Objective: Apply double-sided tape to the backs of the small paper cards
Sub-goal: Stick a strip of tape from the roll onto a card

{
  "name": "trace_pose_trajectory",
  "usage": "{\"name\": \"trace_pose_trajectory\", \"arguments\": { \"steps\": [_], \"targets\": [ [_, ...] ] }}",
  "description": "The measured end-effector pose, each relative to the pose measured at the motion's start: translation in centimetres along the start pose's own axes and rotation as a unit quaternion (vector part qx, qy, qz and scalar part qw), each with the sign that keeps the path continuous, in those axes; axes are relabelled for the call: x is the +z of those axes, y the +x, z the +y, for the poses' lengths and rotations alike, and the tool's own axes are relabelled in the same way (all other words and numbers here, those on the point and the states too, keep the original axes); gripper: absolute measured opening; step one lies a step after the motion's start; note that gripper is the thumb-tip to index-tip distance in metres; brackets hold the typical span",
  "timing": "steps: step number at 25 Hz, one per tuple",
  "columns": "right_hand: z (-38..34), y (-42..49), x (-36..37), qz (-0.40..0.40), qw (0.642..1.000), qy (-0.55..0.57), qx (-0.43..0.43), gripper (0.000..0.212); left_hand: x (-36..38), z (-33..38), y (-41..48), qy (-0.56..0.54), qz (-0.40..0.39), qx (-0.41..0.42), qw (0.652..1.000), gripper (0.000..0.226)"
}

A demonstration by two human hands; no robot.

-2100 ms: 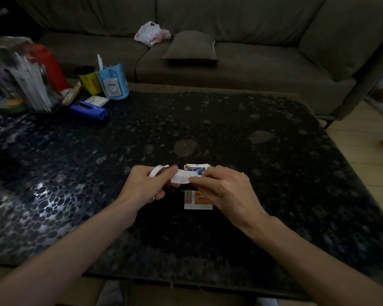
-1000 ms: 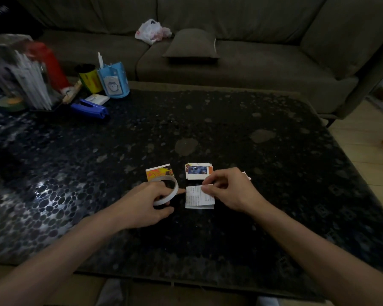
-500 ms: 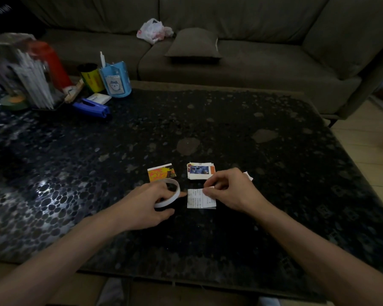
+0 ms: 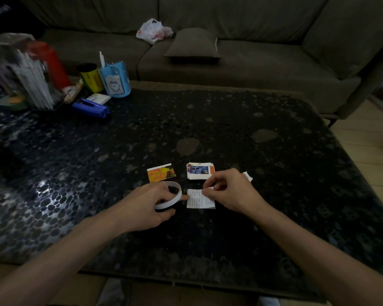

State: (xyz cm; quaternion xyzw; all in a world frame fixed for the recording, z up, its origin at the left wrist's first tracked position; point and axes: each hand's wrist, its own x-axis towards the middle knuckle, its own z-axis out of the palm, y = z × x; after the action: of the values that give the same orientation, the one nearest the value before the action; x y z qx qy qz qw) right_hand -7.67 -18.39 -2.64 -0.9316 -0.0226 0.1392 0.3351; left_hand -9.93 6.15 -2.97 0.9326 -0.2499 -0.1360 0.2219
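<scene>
A small white card lies back up on the dark table. My left hand holds a thin white ring of double-sided tape just left of the card, one fingertip touching the card's left edge. My right hand pinches something at the card's top right part; whether it is the tape end I cannot tell. Behind them lie an orange-yellow card face up and a small stack of cards with a blue picture on top.
A white paper scrap pokes out beyond my right hand. At the far left stand a blue stapler, a blue cup, a yellow can, a red bottle and a clear holder. A sofa runs behind the table.
Two seconds ago both hands held the tape and a card up together. Since then the white card has lain back up on the table, both hands lowered to it; the orange-yellow card is uncovered.
</scene>
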Motion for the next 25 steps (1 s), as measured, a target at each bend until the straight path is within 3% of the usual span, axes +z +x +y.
{"name": "trace_pose_trajectory", "arguments": {
  "steps": [2,7,14,20,25],
  "targets": [
    [0.0,0.0,0.0,0.003,1.0,-0.006,-0.002,0.013,0.0,-0.1,0.0,-0.009,0.006,0.017,1.0,0.023],
    [-0.2,-0.2,0.5,0.032,0.998,-0.048,-0.01,0.017,0.4,-0.3,0.3,0.03,0.003,0.007,1.0,0.01],
    [-0.2,0.0,2.4,0.105,0.988,-0.112,-0.02,0.039,0.4,-0.1,0.5,0.046,-0.008,-0.004,0.999,0.012],
    [0.3,0.3,1.3,0.081,0.99,-0.113,0.01,0.045,0.6,-0.4,0.5,0.042,0.003,0.002,0.999,0.01],
    [0.6,0.3,0.0,0.035,0.996,-0.081,0.025,0.035,0.8,-0.8,0.5,0.027,0.014,0.006,1.0,0.009]
  ]
}}
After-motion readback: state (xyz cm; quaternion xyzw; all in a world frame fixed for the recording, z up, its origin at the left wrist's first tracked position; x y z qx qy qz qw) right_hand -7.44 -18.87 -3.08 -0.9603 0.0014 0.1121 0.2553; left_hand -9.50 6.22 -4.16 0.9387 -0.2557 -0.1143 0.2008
